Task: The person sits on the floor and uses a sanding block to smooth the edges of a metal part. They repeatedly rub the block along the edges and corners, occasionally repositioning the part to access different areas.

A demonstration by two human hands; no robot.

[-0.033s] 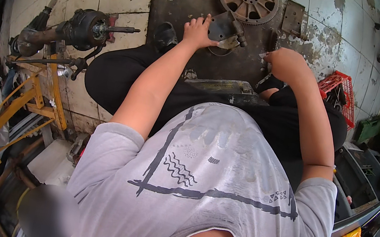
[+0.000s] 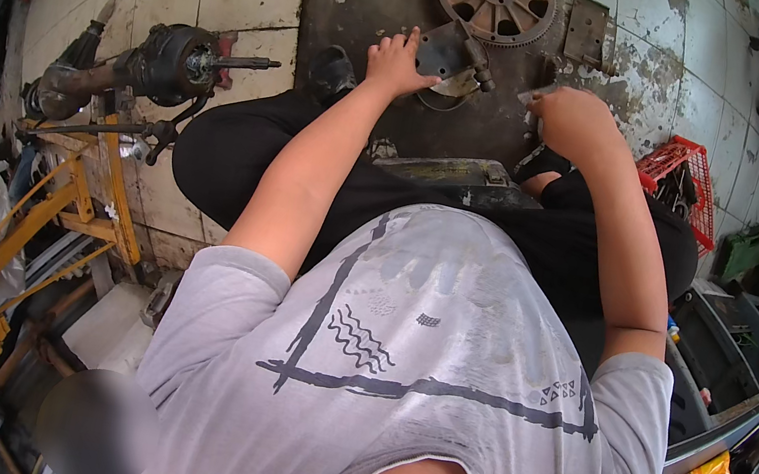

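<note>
A dark metal hinge plate (image 2: 445,54) with bolt holes and a round barrel along its right side is tilted in front of me. My left hand (image 2: 395,67) grips its left edge, fingers up the side and thumb at the lower corner. Below the plate shows a curved metal rim (image 2: 441,102), partly hidden. To the right, my right hand (image 2: 568,121) is closed, fingers curled together. A small pale flat piece (image 2: 532,94) sticks out from its fingertips; its kind cannot be made out. The right hand is apart from the plate.
A rusty toothed flywheel (image 2: 493,15) lies beyond the plate, with another hinge plate (image 2: 586,32) to its right. A red plastic basket (image 2: 692,160) holds metal parts. At left sits a greasy axle assembly (image 2: 161,67) beside a yellow frame (image 2: 18,244). A dark cup-like part (image 2: 331,72) is near my knee.
The view has shifted slightly. The pale piece at my right fingertips shows a little more; my left hand stays on the plate.
</note>
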